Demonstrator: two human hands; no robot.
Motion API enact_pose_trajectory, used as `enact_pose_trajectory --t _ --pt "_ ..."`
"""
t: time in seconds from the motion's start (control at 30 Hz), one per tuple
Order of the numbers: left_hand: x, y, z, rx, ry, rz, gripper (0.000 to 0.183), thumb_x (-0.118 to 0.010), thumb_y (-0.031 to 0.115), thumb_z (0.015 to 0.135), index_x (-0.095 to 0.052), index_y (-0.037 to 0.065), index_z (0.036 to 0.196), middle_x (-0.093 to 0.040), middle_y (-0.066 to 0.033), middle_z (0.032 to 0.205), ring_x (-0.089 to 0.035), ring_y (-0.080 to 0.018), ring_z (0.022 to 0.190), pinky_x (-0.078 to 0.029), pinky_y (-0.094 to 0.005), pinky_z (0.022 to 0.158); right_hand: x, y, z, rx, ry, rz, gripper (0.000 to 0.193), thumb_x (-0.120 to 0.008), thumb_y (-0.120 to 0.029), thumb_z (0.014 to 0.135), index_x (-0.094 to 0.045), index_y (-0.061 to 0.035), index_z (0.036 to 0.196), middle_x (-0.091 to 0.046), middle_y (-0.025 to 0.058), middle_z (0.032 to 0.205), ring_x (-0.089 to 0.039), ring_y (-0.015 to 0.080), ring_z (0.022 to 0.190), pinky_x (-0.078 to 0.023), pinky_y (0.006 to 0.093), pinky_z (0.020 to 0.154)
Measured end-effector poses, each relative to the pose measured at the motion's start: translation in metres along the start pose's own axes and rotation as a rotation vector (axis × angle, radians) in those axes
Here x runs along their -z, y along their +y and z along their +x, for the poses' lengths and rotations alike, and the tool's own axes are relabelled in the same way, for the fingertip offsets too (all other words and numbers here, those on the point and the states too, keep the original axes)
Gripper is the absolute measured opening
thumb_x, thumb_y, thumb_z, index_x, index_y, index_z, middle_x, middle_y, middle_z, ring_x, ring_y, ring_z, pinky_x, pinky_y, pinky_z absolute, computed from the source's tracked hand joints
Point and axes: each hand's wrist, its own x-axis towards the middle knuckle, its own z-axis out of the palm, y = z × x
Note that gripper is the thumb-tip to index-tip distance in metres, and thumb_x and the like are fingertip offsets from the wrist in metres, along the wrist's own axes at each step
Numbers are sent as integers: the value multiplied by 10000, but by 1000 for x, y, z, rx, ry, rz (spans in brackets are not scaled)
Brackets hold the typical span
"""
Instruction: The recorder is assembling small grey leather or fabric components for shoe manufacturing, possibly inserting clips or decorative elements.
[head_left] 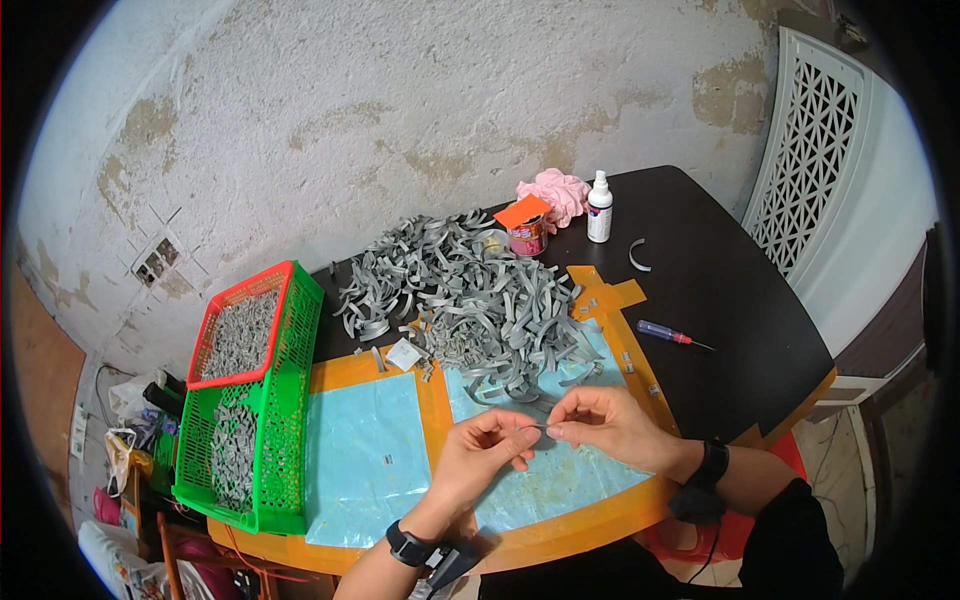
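Observation:
Both my hands meet over the blue sheet (575, 475) near the table's front edge. My left hand (482, 455) pinches one end of a thin grey strip (541, 427) between thumb and fingertips. The fingertips of my right hand (612, 428) are closed on the strip's other end. Most of the strip is covered by the fingers, so its full shape is hidden. Just beyond my hands lies a large heap of curved grey strips (500, 310), some reaching onto the blue sheet. Tiny grey pieces are scattered on the orange tape (632, 345) to the right.
At left, a green basket (290, 430) holds small grey pieces, with a red basket (292, 275) of more pieces resting in it. A screwdriver (675, 334), white spray bottle (599, 208), tin (528, 236) and pink cloth (555, 195) stand or lie on the dark table (720, 270).

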Motion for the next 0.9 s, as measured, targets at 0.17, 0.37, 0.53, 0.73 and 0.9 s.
enact_pose_trajectory --t 0.17,0.37,0.53,0.73,0.9 --pt "5 -4 2 -42 43 -24 128 -635 99 895 -639 2 979 -639 -33 770 -590 -86 660 -486 -224 597 4 -2 0 -28 -13 -14 156 -640 -44 869 -619 9 1014 -624 31 918 -578 76 828 -479 224 714" --pt "6 -3 4 -57 94 -44 137 -623 130 908 -623 4 961 -625 -28 762 -580 -81 659 -478 -218 610 8 0 0 39 -18 71 203 -600 33 867 -592 29 1070 -637 83 991 -617 126 890 -525 280 781" --pt "7 -2 5 -58 126 -43 130 -615 128 912 -622 5 956 -624 -25 775 -575 -76 670 -472 -214 606 8 -6 -1 65 -73 109 310 -550 60 881 -512 31 1187 -610 99 1103 -618 135 937 -515 272 806" --pt "8 -3 6 -34 103 -29 128 -614 127 913 -623 5 950 -617 -17 790 -568 -75 676 -463 -214 593 8 -3 -2 81 -140 62 302 -525 68 889 -504 41 1190 -575 101 1175 -622 143 943 -511 271 816" --pt "10 -3 6 -12 52 -38 129 -613 131 913 -625 9 953 -619 -13 801 -568 -76 683 -459 -212 600 7 -4 0 207 -121 -92 263 -522 81 876 -590 16 1121 -577 90 1159 -614 152 961 -505 269 827"
